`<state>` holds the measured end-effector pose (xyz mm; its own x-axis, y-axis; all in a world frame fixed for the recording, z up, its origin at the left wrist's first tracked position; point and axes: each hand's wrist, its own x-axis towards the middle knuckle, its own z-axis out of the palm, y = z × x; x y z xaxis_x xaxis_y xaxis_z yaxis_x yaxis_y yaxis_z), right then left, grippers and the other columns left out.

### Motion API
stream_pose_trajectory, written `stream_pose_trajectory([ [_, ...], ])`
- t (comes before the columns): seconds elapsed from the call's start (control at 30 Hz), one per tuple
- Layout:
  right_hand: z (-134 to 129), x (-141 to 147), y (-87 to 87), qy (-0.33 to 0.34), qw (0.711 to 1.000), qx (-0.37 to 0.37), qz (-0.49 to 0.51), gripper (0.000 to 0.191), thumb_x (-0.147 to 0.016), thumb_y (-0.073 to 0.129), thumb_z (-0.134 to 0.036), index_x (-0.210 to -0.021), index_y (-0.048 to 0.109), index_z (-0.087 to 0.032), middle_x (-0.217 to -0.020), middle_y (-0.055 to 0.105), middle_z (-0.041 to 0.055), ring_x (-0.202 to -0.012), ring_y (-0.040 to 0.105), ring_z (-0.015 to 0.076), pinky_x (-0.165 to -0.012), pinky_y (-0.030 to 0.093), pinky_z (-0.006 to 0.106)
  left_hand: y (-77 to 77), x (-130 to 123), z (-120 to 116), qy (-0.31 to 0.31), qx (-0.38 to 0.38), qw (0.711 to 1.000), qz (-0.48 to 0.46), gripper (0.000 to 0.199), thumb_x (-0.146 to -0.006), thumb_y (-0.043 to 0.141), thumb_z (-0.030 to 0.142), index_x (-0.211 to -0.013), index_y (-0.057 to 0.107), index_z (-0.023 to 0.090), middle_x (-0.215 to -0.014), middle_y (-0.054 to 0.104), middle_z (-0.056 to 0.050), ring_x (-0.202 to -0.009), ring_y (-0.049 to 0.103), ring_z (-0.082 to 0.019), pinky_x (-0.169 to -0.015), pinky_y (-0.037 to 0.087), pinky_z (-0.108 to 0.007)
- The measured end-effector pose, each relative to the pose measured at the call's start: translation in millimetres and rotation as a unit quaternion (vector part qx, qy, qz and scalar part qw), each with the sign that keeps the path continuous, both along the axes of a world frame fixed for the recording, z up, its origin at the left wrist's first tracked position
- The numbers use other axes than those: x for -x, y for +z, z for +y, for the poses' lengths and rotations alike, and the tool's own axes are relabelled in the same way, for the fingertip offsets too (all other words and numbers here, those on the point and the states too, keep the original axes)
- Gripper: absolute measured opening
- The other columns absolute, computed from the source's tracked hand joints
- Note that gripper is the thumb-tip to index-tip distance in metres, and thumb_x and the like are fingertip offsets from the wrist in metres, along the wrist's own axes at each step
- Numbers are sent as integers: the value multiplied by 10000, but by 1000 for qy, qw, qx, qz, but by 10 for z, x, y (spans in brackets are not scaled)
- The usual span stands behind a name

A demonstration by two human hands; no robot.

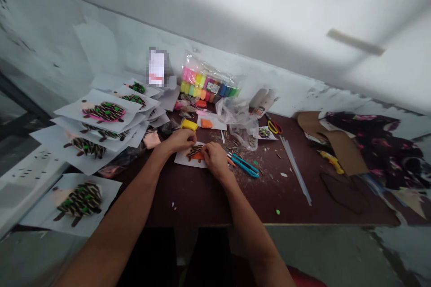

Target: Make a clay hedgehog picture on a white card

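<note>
Right there, the paper sheet is held on the tabletop by the left hand, its grip curled at the sheet's top edge. The right hand is pressed over the orange clay on the sheet; any pinch cannot be told. Blue scissors lie just right of the sheet.

The left hand and right hand sit over a paper card on a workbench, with snips just right of the right hand. Stacked paper sheets overlap along the bench's left side, while a bag of modelling clay stands behind the hands against the wall. Scissors lie further right, and torn cardboard lies beyond them, near the right end.
</note>
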<state>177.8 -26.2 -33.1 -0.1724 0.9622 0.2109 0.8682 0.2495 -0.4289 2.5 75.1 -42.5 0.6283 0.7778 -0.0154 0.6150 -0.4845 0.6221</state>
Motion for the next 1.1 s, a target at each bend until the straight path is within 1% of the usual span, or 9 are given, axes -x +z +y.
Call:
stream_pose_trajectory([
  [0.23, -23, -67, 46, -20, 997, -6, 69, 71, -875, 590, -173, -840, 646, -197, -838, 625, 23, -789, 568, 163, -734, 401, 266, 36, -7, -19, 7, 9, 1000, 10, 165, -741, 570, 186, -815, 718, 180, -841, 723, -39, -789, 626, -174, -689, 430, -260],
  [0.33, 1, -220, 64, -77, 994, -25, 76, 119, -879, 548, -173, -848, 661, -196, -822, 633, 28, -758, 567, 168, -717, 406, 273, 40, -5, -21, 13, 14, 1000, 11, 161, -746, 578, 192, -825, 719, 182, -843, 722, -37, -777, 622, -168, -674, 422, -256],
  [0.43, 32, -452, 43, -165, 983, -52, 52, 164, -895, 534, -216, -865, 694, -191, -864, 647, 66, -792, 574, 200, -733, 416, 306, 27, 0, -17, 12, 15, 1000, 3, 153, -751, 585, 201, -827, 716, 180, -824, 717, -34, -755, 614, -162, -659, 415, -254],
  [0.53, 51, -673, -16, -211, 976, -50, 23, 165, -864, 565, -217, -824, 725, -203, -852, 640, 77, -792, 574, 211, -707, 418, 312, 22, 2, -19, 11, 12, 1000, 0, 144, -747, 585, 189, -813, 713, 179, -822, 720, -35, -755, 613, -160, -656, 411, -255],
  [0.63, 68, -808, -87, -217, 976, -25, 5, 140, -828, 599, -207, -797, 735, -210, -843, 635, 77, -785, 576, 213, -684, 415, 310, 29, 0, -23, 12, 11, 1000, 2, 144, -745, 579, 176, -807, 710, 175, -835, 725, -41, -764, 620, -163, -660, 414, -258],
  [0.77, 91, -858, -137, -214, 977, -8, 23, 150, -825, 578, -196, -736, 696, -213, -814, 634, 72, -773, 572, 213, -690, 420, 304, 29, -1, -18, 11, 14, 1000, 6, 148, -742, 580, 180, -811, 712, 176, -823, 726, -36, -747, 620, -160, -651, 419, -254],
  [0.9, 94, -829, -99, -197, 978, -52, 37, 137, -824, 544, -189, -771, 669, -205, -834, 643, 69, -787, 566, 208, -720, 428, 303, 19, 1, -11, 10, 11, 1000, 2, 148, -745, 575, 186, -807, 710, 179, -827, 728, -32, -749, 623, -157, -653, 421, -250],
  [0.97, 92, -793, -58, -187, 977, -72, 75, 159, -829, 519, -196, -847, 676, -193, -851, 653, 66, -797, 571, 205, -747, 437, 306, 20, 2, -12, 9, 9, 1000, 2, 143, -741, 579, 187, -800, 709, 183, -821, 727, -30, -753, 621, -159, -653, 416, -250],
  [1.1, 91, -684, 13, -143, 967, -72, 200, 278, -857, 465, -235, -1012, 686, -174, -879, 666, 61, -785, 581, 191, -757, 456, 303, 35, 0, -20, 14, 19, 1000, 5, 144, -745, 578, 184, -808, 708, 179, -824, 725, -36, -759, 617, -163, -651, 406, -256],
])
